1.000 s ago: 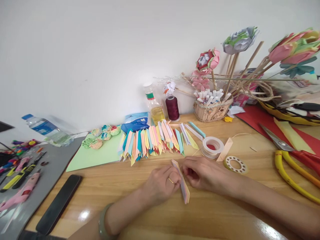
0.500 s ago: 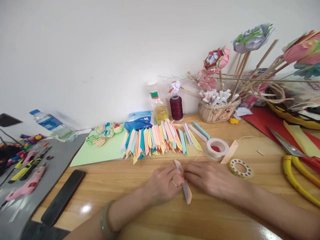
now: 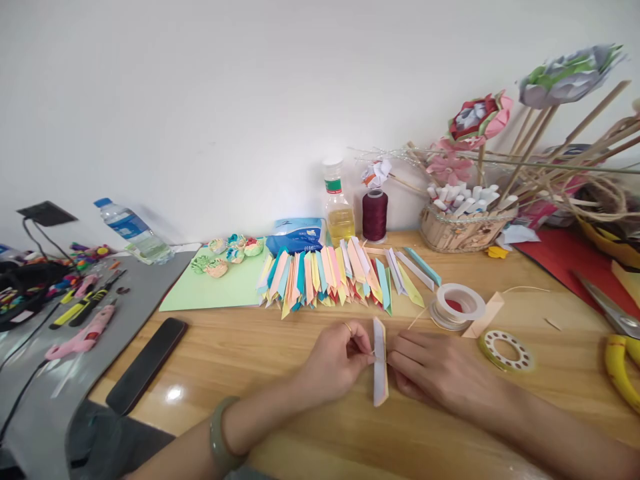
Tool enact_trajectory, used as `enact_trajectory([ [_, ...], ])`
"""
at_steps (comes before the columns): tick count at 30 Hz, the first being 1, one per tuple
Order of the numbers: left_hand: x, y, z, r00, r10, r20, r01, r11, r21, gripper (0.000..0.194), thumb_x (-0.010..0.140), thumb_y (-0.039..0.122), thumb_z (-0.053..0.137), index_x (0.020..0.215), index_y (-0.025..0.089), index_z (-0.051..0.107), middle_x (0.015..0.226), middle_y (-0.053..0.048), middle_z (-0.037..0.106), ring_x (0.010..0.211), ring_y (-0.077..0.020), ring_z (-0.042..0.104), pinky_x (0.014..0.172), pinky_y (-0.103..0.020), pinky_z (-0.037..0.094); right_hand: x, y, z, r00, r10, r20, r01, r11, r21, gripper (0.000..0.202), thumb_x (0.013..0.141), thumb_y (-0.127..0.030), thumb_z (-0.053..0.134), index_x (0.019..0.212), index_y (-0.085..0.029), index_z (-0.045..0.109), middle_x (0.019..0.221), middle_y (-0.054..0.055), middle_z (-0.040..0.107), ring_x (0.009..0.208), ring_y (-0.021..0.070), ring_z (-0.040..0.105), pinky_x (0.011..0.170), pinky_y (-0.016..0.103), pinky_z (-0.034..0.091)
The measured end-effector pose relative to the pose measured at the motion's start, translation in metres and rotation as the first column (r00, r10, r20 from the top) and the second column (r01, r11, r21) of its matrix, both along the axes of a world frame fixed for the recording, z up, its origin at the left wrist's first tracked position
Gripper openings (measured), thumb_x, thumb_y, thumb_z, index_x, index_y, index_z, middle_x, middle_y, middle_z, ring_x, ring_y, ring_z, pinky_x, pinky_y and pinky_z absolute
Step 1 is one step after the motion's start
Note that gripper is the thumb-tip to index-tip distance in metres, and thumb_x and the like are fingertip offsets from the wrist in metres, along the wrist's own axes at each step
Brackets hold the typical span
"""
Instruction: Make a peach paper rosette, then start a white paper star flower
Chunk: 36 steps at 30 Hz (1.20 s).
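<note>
1. Head view: the left hand (image 3: 333, 363) has drawn left off the folded paper bundle (image 3: 381, 387), pinching thin thread (image 3: 379, 361) at its middle.
2. The right hand (image 3: 435, 367) meets its right edge, grip unclear.
3. The bundle, slanted earlier, now lies straighter between both hands, over the tabletop (image 3: 310, 440).

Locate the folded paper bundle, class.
In the head view, the folded paper bundle is right of centre, between left hand and right hand, left of the white spool.

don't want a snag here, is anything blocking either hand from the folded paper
Nothing visible blocks them: the left hand and right hand are close on either side of the folded paper, at its middle. The white spool sits farther back.
</note>
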<state>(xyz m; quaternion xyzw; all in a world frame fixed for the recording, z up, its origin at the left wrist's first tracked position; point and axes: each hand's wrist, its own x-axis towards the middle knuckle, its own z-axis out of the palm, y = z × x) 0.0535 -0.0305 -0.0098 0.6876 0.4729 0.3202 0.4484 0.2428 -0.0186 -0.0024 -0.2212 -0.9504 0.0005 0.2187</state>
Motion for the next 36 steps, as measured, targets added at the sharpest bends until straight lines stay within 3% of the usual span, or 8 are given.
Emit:
enact_trajectory([
  [6,0.006,0.001,0.005,0.994,0.072,0.076,-0.059,0.985,-0.165,0.013,0.063,0.012,0.063,0.066,0.016,0.05,0.063,0.002,0.052,0.059,-0.0098,0.048,0.057,-0.022,0.04,0.0,-0.004,0.003,0.998,-0.035,-0.061,0.024,0.984,-0.177,0.023,0.072,-0.003,0.039,0.076,-0.02,0.054,0.064,0.0,0.055,0.058,0.0143,0.05,0.052,0.025,0.037],
  [9,0.007,0.001,0.008,0.998,0.055,-0.015,-0.056,0.993,-0.106,0.01,0.067,0.013,0.062,0.076,0.015,0.057,0.067,0.0,0.058,0.064,-0.0117,0.053,0.062,-0.024,0.042,0.0,-0.004,0.003,0.989,-0.132,-0.073,0.096,0.925,-0.369,0.024,0.071,-0.002,0.041,0.078,-0.021,0.053,0.07,0.0,0.056,0.062,0.0135,0.052,0.056,0.024,0.039],
  [12,0.007,0.001,0.009,0.99,-0.005,-0.142,0.015,0.998,0.069,0.009,0.07,0.014,0.06,0.078,0.017,0.063,0.072,-0.001,0.063,0.07,-0.0138,0.055,0.068,-0.026,0.043,-0.001,-0.005,0.005,0.977,-0.208,-0.037,0.169,0.873,-0.459,0.019,0.072,-0.003,0.041,0.074,-0.02,0.051,0.071,0.001,0.055,0.064,0.0136,0.052,0.057,0.024,0.04],
  [15,0.008,0.002,0.008,0.973,-0.019,-0.232,0.074,0.97,0.231,0.01,0.071,0.012,0.058,0.074,0.017,0.066,0.069,-0.001,0.064,0.07,-0.014,0.054,0.072,-0.027,0.042,-0.001,-0.006,0.009,0.974,-0.226,0.008,0.201,0.851,-0.486,0.016,0.072,-0.006,0.042,0.074,-0.019,0.05,0.072,0.001,0.053,0.064,0.0143,0.052,0.056,0.025,0.04],
  [18,0.009,0.003,0.006,0.967,-0.013,-0.255,0.085,0.958,0.275,0.012,0.071,0.012,0.057,0.075,0.018,0.067,0.068,-0.001,0.064,0.068,-0.0135,0.054,0.072,-0.028,0.043,-0.001,-0.008,0.012,0.974,-0.226,0.029,0.209,0.834,-0.511,0.013,0.073,-0.008,0.044,0.076,-0.019,0.05,0.074,0.001,0.054,0.066,0.0145,0.053,0.058,0.025,0.041],
  [23,0.009,0.002,0.009,0.97,0.003,-0.242,0.06,0.965,0.255,0.01,0.071,0.012,0.058,0.074,0.018,0.066,0.071,-0.001,0.066,0.071,-0.0141,0.056,0.073,-0.027,0.043,0.0,-0.006,0.006,0.98,-0.196,0.029,0.183,0.841,-0.508,0.017,0.086,-0.016,0.038,0.076,-0.019,0.052,0.074,0.002,0.055,0.066,0.0143,0.054,0.059,0.026,0.043],
  [29,0.009,0.002,0.012,0.991,0.025,-0.131,-0.005,0.988,0.151,0.006,0.073,0.018,0.061,0.069,0.018,0.066,0.07,-0.001,0.065,0.071,-0.0138,0.057,0.072,-0.025,0.041,0.005,-0.007,-0.002,0.994,-0.112,0.012,0.106,0.894,-0.435,0.02,0.09,-0.016,0.034,0.09,-0.019,0.054,0.085,0.003,0.058,0.075,0.016,0.055,0.066,0.03,0.045],
  [36,0.013,-0.004,0.01,0.958,0.102,-0.27,-0.076,0.992,0.104,0.011,0.075,0.012,0.054,0.065,0.017,0.055,0.068,0.0,0.057,0.071,-0.0136,0.051,0.064,-0.024,0.037,0.005,-0.009,-0.007,0.999,-0.03,-0.016,0.022,0.923,-0.383,0.028,0.093,-0.017,0.026,0.094,-0.02,0.054,0.091,0.005,0.059,0.083,0.0174,0.053,0.075,0.032,0.044],
])
